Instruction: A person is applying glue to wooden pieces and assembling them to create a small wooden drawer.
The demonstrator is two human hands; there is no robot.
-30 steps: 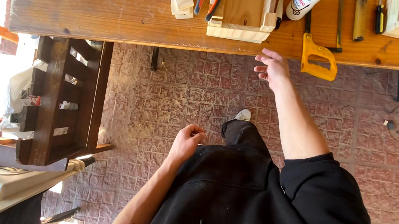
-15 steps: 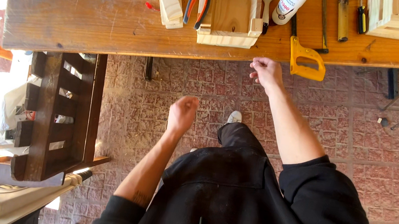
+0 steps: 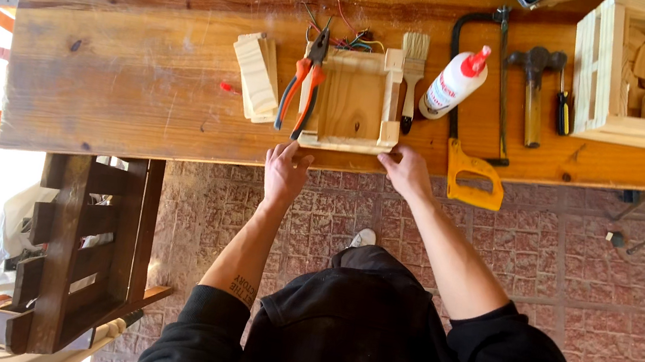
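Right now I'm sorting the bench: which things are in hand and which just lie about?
In hand: left hand and right hand at the small wooden box.

Lying about: pliers, wood slats, brush, glue bottle, saw, hammer, crate.

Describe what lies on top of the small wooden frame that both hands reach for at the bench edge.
Orange-handled pliers lie along the left edge of the small wooden frame; its middle panel is bare. Whatever is beneath it is covered.

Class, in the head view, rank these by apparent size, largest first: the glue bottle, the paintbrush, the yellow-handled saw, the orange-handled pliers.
1. Yellow-handled saw
2. Orange-handled pliers
3. and 4. Paintbrush and glue bottle: too alike to rank.
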